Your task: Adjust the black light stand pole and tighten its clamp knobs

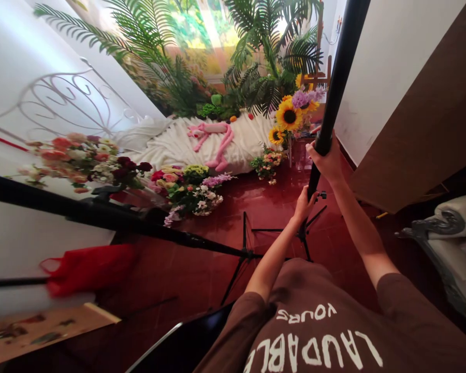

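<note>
A black light stand (338, 85) rises at a slant in front of me, its upper end leaving the top of the view. My right hand (326, 159) is wrapped round its thicker upper tube. Lower down, my left hand (303, 206) grips the thinner pole, right by a black clamp knob (321, 195). The stand's spread legs (305, 243) rest on the red floor below. Parts of the fingers on both hands are hidden behind the pole.
A second black stand (140, 223) crosses the left side. Flower bunches (190, 191), sunflowers (288, 115) and palms (272, 46) surround a white-draped bed (171, 140) with a pink plush toy (213, 129). A red bag (89, 267) lies left; a pale sofa (454, 223) stands right.
</note>
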### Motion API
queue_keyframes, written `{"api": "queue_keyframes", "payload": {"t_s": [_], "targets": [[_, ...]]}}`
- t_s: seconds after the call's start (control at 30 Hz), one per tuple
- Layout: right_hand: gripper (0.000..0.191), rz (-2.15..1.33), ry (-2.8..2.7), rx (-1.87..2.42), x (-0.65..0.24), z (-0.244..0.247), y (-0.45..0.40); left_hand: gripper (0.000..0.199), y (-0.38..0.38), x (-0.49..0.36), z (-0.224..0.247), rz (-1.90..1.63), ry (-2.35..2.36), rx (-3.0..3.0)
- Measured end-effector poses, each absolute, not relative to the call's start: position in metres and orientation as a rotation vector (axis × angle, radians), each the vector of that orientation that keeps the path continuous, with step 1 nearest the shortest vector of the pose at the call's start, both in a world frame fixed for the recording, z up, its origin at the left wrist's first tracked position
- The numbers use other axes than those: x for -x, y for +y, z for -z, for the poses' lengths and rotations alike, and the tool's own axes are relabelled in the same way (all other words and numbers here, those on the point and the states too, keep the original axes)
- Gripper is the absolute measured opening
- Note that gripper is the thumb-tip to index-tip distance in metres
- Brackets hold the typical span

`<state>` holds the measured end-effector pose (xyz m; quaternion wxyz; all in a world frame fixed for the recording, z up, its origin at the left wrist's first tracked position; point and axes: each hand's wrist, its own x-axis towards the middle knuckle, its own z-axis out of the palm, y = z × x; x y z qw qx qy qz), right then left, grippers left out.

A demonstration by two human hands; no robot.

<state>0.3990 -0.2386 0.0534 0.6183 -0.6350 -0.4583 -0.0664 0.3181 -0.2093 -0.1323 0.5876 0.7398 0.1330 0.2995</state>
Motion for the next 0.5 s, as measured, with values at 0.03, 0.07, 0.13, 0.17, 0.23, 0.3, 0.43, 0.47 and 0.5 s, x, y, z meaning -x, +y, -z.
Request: {"api": "queue_keyframes", "payload": {"t_s": [0.03,0.07,0.13,0.17,0.23,0.3,0.43,0.47,0.5], "targets": [[0.039,0.154,-1.027,1.472,-0.397,-0.051,-0.24,0.031,-0.209,-0.318,0.132,-0.695,0.322,-1.722],[0.038,0.156,-0.996,1.484,-0.394,-0.047,-0.241,0.032,-0.21,-0.318,0.132,-0.694,0.331,-1.72],[0.037,0.153,-0.955,1.513,-0.39,-0.037,-0.243,0.033,-0.21,-0.319,0.133,-0.698,0.337,-1.725],[0.036,0.15,-0.942,1.527,-0.388,-0.031,-0.244,0.033,-0.21,-0.319,0.133,-0.703,0.333,-1.73],[0.035,0.151,-0.916,1.55,-0.386,-0.016,-0.246,0.033,-0.21,-0.32,0.135,-0.721,0.314,-1.73],[0.035,0.141,-0.884,1.569,-0.383,0.001,-0.249,0.033,-0.209,-0.321,0.137,-0.74,0.295,-1.716],[0.039,0.097,-0.795,1.628,-0.378,0.03,-0.253,0.036,-0.208,-0.323,0.143,-0.761,0.28,-1.705],[0.04,0.098,-0.77,1.642,-0.377,0.035,-0.253,0.037,-0.208,-0.324,0.144,-0.761,0.279,-1.701],[0.042,0.104,-0.751,1.652,-0.376,0.039,-0.253,0.038,-0.208,-0.324,0.144,-0.76,0.28,-1.696]]}}
